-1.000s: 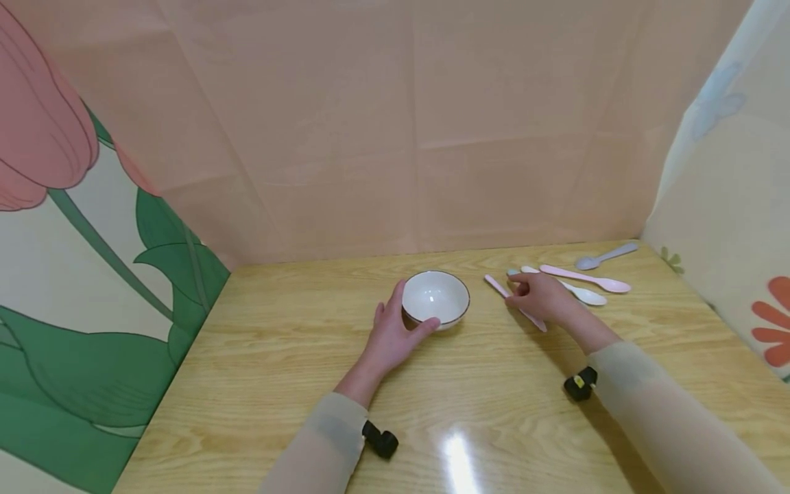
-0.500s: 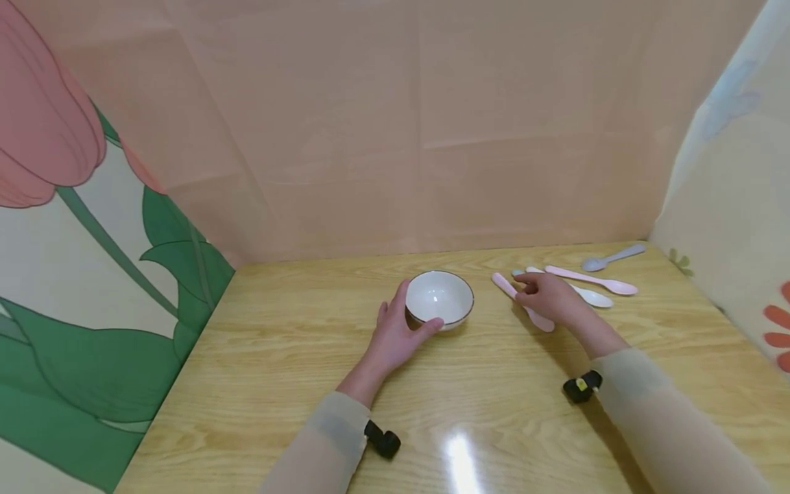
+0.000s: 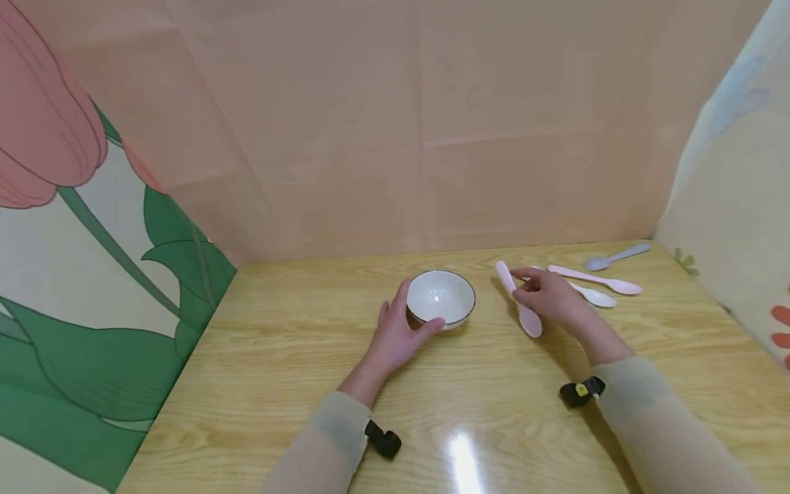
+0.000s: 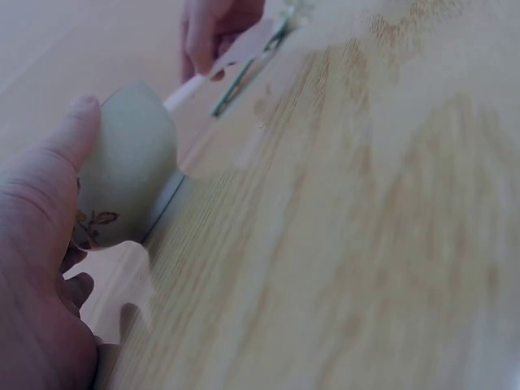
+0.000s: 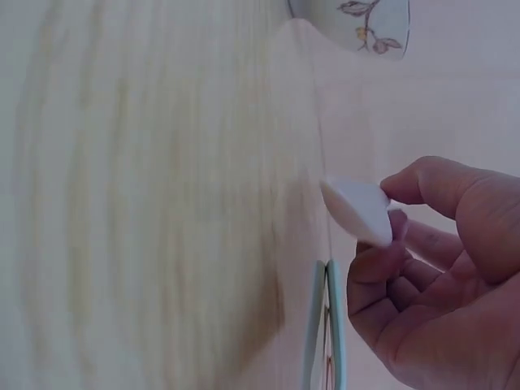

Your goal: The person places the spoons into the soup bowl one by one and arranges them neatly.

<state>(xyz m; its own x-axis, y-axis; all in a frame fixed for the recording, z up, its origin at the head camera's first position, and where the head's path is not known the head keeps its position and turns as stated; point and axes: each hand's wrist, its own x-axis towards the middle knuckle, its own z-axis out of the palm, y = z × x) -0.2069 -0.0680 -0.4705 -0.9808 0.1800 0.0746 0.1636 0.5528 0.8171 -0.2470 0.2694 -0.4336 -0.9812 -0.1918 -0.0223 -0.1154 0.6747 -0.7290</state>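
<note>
A white bowl [image 3: 441,296] with a thin dark rim stands upright on the wooden table. My left hand [image 3: 395,336] grips its left side, thumb at the near rim and fingers round the far left. Flower sprigs show on the outside of the bowl [image 4: 130,162] in the left wrist view. Right of the bowl, my right hand [image 3: 551,296] pinches a pink spoon [image 3: 531,321] by its middle, the handle end pointing away and the spoon's bowl toward me. Seen from the right wrist, the spoon [image 5: 357,213] sits between thumb and fingers, raised off the table.
Close by the right hand lie a white spoon [image 3: 597,298] and a second pink spoon [image 3: 620,286]. A grey-lilac spoon [image 3: 607,261] is at the back right corner. Pale green spoon edges [image 5: 335,325] show in the right wrist view. A pink cloth backdrop [image 3: 321,137] borders the table's rear.
The right hand has picked the pink spoon up off the table and turned it, so its handle rises and its bowl faces up more. The left hand stays on the bowl.
</note>
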